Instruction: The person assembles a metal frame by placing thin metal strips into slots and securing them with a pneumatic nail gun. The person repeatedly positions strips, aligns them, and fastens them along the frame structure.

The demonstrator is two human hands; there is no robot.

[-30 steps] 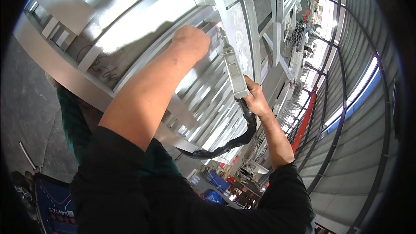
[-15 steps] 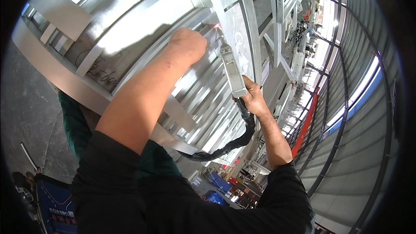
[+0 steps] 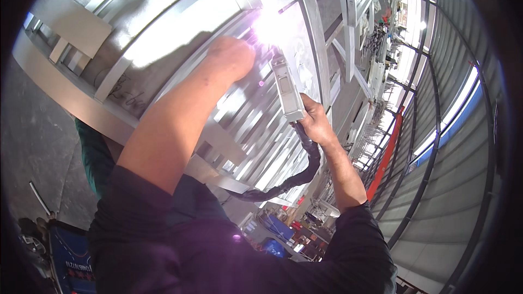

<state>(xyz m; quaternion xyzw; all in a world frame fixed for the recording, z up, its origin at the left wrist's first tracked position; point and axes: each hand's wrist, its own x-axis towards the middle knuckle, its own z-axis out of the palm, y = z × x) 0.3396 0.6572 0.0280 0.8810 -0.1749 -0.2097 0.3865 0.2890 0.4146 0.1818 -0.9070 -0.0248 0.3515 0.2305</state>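
A right hand (image 3: pixel 315 122) clamps its fingers round a grey welding gun (image 3: pixel 285 86) sparking just beyond the left hand (image 3: pixel 231 57) (finger position unclear) braced on the galvanised frame (image 3: pixel 163 32), risking burned skin.

Grey metal welding torch (image 3: pixel 287 90), smooth, dull sheen. Black cable (image 3: pixel 297 177) sheathed in matt wrap. Galvanised steel frame (image 3: pixel 180 49), bright, smooth, glaring near arc. Dark matt cloth sleeves (image 3: pixel 348 239).
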